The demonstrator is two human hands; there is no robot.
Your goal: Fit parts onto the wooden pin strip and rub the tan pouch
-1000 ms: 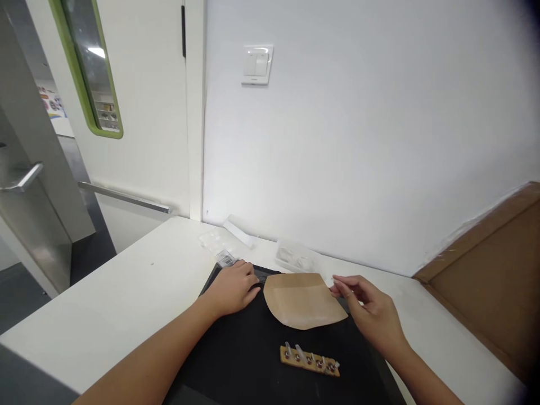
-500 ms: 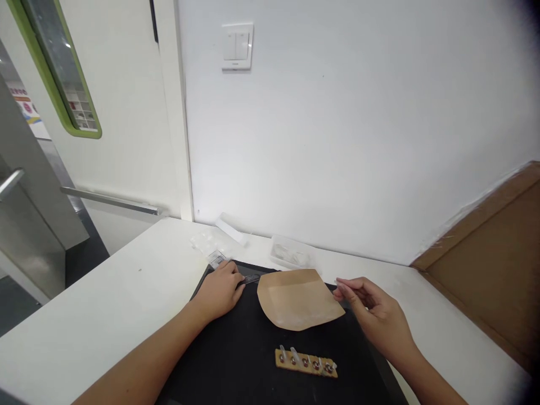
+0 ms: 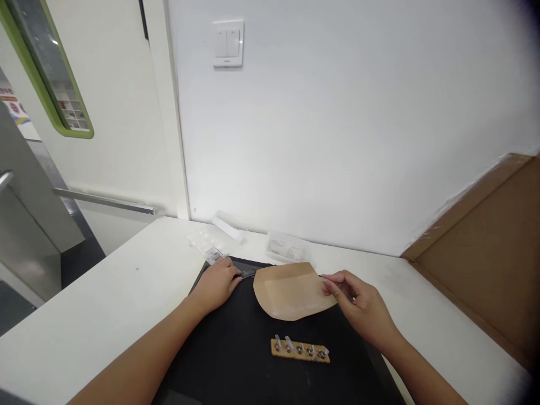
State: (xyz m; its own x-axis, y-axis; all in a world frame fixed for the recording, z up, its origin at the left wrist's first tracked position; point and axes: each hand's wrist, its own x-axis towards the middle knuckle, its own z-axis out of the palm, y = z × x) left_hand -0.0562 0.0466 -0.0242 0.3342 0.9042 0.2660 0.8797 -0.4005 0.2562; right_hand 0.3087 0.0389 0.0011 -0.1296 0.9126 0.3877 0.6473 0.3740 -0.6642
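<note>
My left hand rests at the far left edge of a black mat. Its thumb and fingers close on the end of a small dark, partly see-through strip. A curved sheet of tan paper lies just right of that strip. My right hand is in a pinch at the paper's right edge, its fingertips overlapping it; what they hold, if anything, is too small to make out. Nearer me sits a yellow-brown bar with several round metal studs and clear plastic tips, some sticking up.
Behind the mat, a clear plastic box with pale pieces stands by the wall. To its left lie a white narrow box and clear packaging. The white table meets a brown cardboard panel at right.
My right hand has moved left, so its fingertips now overlap the paper's right edge. The left hand keeps its hold on the strip. The whole view has shifted slightly.
</note>
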